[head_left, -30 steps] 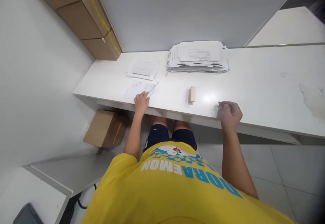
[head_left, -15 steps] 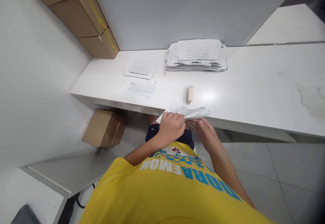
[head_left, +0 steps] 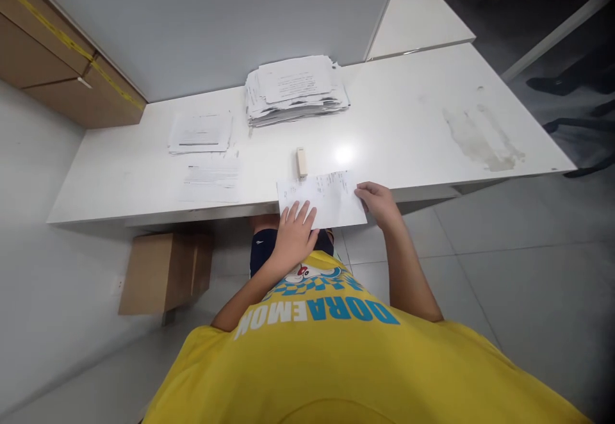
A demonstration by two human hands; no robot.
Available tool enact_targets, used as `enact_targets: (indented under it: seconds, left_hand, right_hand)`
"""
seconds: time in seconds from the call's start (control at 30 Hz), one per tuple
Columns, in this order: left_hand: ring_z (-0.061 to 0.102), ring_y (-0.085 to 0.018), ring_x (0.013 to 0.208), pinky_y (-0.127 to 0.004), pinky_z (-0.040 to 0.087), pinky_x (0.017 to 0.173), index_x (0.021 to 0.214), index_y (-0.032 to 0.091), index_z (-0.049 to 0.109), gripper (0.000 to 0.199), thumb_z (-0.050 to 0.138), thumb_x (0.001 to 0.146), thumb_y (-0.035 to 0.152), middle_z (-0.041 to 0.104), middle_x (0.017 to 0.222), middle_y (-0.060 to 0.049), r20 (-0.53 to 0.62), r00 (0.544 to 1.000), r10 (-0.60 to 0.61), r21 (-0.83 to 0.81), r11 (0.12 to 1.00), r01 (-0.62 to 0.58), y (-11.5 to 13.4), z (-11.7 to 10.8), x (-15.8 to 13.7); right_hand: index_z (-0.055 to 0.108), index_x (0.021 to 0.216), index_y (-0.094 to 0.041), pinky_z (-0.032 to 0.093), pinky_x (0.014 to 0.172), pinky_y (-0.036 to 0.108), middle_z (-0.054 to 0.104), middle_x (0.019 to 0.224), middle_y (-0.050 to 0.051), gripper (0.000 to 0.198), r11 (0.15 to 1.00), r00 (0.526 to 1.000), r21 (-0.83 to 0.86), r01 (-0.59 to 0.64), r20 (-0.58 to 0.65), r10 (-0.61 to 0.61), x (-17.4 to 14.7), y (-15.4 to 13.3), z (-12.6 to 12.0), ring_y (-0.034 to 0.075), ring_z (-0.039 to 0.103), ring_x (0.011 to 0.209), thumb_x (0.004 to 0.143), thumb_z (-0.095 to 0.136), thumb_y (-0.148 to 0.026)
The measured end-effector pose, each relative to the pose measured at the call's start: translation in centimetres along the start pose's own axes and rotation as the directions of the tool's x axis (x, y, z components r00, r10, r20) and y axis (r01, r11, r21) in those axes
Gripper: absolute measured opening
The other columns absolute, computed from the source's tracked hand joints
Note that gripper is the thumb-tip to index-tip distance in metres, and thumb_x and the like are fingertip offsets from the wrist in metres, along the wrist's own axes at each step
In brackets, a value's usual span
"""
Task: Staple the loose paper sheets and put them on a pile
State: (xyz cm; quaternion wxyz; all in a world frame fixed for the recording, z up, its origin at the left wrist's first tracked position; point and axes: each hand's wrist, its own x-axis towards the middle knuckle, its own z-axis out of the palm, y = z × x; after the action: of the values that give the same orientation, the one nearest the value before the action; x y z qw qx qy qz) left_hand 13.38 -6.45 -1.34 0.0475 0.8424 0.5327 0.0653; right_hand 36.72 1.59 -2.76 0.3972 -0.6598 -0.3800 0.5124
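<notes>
A printed white sheet of paper (head_left: 331,200) lies flat at the desk's front edge, its near part reaching past the edge; whether it is one sheet or more I cannot tell. My left hand (head_left: 294,232) rests on its left part with fingers spread. At the sheet's right edge, my right hand (head_left: 377,201) pinches the paper between thumb and fingers. Just beyond the paper stands a small cream stapler (head_left: 301,162), close to its far edge.
A thick stack of papers (head_left: 298,88) sits at the back of the white desk (head_left: 394,116). Thinner paper piles (head_left: 202,132) lie to the left. Cardboard boxes (head_left: 110,91) stand at the back left, and another box (head_left: 148,273) is under the desk. Stains mark the desk's right side.
The paper, earlier bent up in my hands, now lies flat. My left hand has opened onto it, and my right hand has moved to its right edge. The view has shifted right.
</notes>
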Motion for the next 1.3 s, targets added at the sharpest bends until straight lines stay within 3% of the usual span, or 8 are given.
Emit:
enact_targets:
  seconds: [0.27,0.43,0.6,0.7,0.87,1.03,1.17,1.3]
  left_hand:
    - [0.037,-0.03,0.146,-0.051,0.03,0.121,0.147,0.017,0.046,0.051,0.036,0.103,0.04,0.043,0.157,-0.011,0.02,0.998,-0.058,-0.026,0.998,0.058,-2.2,1.3,2.4]
    - [0.038,-0.029,0.145,-0.047,0.034,0.119,0.152,0.012,0.033,0.056,0.035,0.102,0.037,0.038,0.158,-0.016,-0.148,0.988,-0.049,-0.092,0.995,0.035,-3.7,0.9,5.6]
    - [0.038,-0.029,0.145,-0.047,0.04,0.114,0.149,0.009,0.033,0.055,0.038,0.1,0.031,0.041,0.153,-0.022,-0.252,0.968,-0.016,-0.166,0.986,-0.027,-5.0,2.0,8.0]
    - [0.041,-0.029,0.143,-0.049,0.039,0.115,0.143,0.009,0.043,0.048,0.039,0.097,0.02,0.051,0.146,-0.02,-0.283,0.959,-0.019,-0.167,0.986,-0.03,-5.4,2.9,8.4]
    - [0.042,-0.03,0.143,-0.05,0.041,0.114,0.131,0.01,0.056,0.046,0.041,0.088,0.007,0.06,0.133,-0.017,-0.334,0.942,-0.035,-0.176,0.984,-0.026,-5.6,3.7,8.7]
    - [0.047,-0.028,0.139,-0.049,0.044,0.111,0.124,0.012,0.062,0.045,0.041,0.085,0.003,0.065,0.127,-0.015,-0.358,0.928,-0.102,-0.223,0.975,0.021,-5.4,4.7,9.3]
    - [0.053,-0.027,0.135,-0.047,0.046,0.108,0.124,0.012,0.062,0.047,0.042,0.084,0.002,0.065,0.128,-0.015,-0.361,0.925,-0.121,-0.24,0.97,0.034,-5.5,5.2,9.3]
    - [0.056,-0.027,0.131,-0.045,0.047,0.107,0.125,0.01,0.062,0.047,0.042,0.083,0.003,0.066,0.127,-0.017,-0.379,0.921,-0.088,-0.226,0.974,0.0,-5.8,4.9,9.2]
  right_hand:
    - [0.069,0.087,-0.018,0.039,0.048,0.027,0.054,0.062,-0.001,0.025,0.987,0.999,-0.154,0.034,-0.032,-0.04,1.9,0.5,-1.2,0.012,0.045,0.051,0.069,0.062,-0.034]
    - [0.072,0.097,-0.017,0.042,0.053,0.028,0.063,0.071,0.002,0.035,0.96,0.99,-0.255,0.114,-0.048,-0.13,3.1,1.4,-2.2,0.015,0.051,0.057,0.072,0.06,-0.038]
    - [0.074,0.099,-0.018,0.049,0.078,0.038,0.072,0.092,0.008,0.036,0.909,0.962,-0.353,0.22,-0.075,-0.262,3.9,2.4,-3.1,0.024,0.063,0.084,0.075,0.058,-0.04]
    - [0.074,0.097,-0.018,0.049,0.086,0.041,0.073,0.095,0.008,0.035,0.932,0.964,-0.286,0.223,-0.077,-0.255,4.1,2.8,-3.1,0.026,0.064,0.091,0.073,0.061,-0.041]
    - [0.071,0.093,-0.02,0.051,0.083,0.036,0.072,0.097,0.006,0.036,0.987,0.976,0.008,0.162,-0.148,-0.159,4.0,3.2,-1.5,0.023,0.064,0.092,0.069,0.066,-0.046]
    - [0.068,0.092,-0.021,0.052,0.084,0.034,0.07,0.1,0.006,0.036,0.983,0.967,0.053,0.174,-0.2,-0.16,3.5,3.6,-0.7,0.022,0.063,0.097,0.074,0.064,-0.051]
    - [0.065,0.109,-0.024,0.053,0.08,0.034,0.07,0.1,0.005,0.046,0.991,0.989,0.023,0.129,-0.081,-0.127,2.4,2.9,-1.4,0.023,0.065,0.093,0.078,0.063,-0.058]
    - [0.06,0.127,-0.025,0.053,0.076,0.037,0.071,0.101,0.007,0.05,0.94,0.974,-0.255,0.227,0.07,-0.216,1.0,0.2,-1.9,0.026,0.066,0.089,0.081,0.063,-0.044]
